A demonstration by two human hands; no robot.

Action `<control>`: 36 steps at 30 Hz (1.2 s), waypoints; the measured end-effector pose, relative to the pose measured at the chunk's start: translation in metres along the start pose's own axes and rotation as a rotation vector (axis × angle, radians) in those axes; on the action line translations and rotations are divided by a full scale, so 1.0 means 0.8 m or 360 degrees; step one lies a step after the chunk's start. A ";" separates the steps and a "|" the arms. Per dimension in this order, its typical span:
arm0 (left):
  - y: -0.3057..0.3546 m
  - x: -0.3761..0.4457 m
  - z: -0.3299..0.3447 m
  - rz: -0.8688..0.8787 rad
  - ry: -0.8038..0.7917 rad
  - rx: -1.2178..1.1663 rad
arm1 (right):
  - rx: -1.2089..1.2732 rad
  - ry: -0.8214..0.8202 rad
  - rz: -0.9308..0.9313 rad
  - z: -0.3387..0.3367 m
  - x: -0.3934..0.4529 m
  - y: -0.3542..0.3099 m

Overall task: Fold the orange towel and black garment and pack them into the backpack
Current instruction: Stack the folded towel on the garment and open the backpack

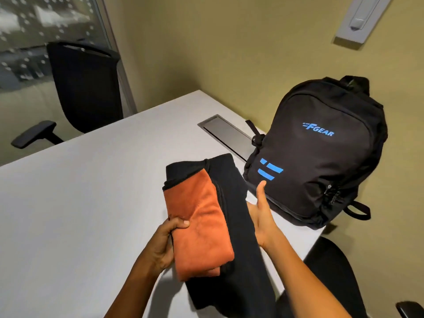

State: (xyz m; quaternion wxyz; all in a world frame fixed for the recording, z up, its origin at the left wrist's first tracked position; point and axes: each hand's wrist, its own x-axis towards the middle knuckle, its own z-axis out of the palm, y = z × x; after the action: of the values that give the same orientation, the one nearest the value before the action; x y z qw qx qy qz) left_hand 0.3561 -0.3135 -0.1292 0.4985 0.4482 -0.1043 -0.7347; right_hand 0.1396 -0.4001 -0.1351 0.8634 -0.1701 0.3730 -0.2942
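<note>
Folding looks done: my left hand (166, 239) pinches the orange towel (199, 223) stacked on the black garment (238, 216), my right hand (261, 214) flat and released against its side, so next I must unzip the closed F Gear backpack (321, 152) at two o'clock.

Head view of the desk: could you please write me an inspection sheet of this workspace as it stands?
Surface: grey desk, with a closed metal cable hatch set into it.
Job's things: folded orange towel lies on the folded black garment; black backpack stands upright at the desk's right edge, its zips apparently closed.
Clutter: nothing seen.
Hands: left hand grips the stack's left edge, thumb on the towel; right hand is flat and open against the garment's right side.
Cables: nothing seen.
Surroundings: black office chair beyond the desk, another chair at lower right, a white wall fitting, glass panel behind.
</note>
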 end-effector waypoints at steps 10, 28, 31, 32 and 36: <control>-0.091 0.058 -0.027 0.0114 0.0279 -0.0340 | -0.1217 0.0181 0.0107 -0.035 0.022 -0.041; -0.122 0.060 0.047 -0.0172 0.0939 0.1797 | -0.2853 0.1318 -0.0207 -0.052 -0.003 0.022; -0.111 0.051 0.039 0.0136 0.0937 0.2576 | -0.2614 0.1222 -0.0854 -0.016 -0.002 0.042; -0.104 0.050 0.040 0.0518 0.0972 0.2757 | -0.2688 0.1102 -0.0937 -0.009 0.001 0.049; -0.084 0.064 0.048 0.1190 0.0512 0.3146 | -0.3303 0.0783 -0.0821 -0.028 0.012 0.076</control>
State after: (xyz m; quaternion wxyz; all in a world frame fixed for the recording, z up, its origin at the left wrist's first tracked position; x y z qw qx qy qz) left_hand 0.2785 -0.3345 -0.1759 0.1156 0.6846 -0.7174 -0.0569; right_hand 0.1515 -0.3613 -0.1867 0.1146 -0.8236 0.5544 -0.0348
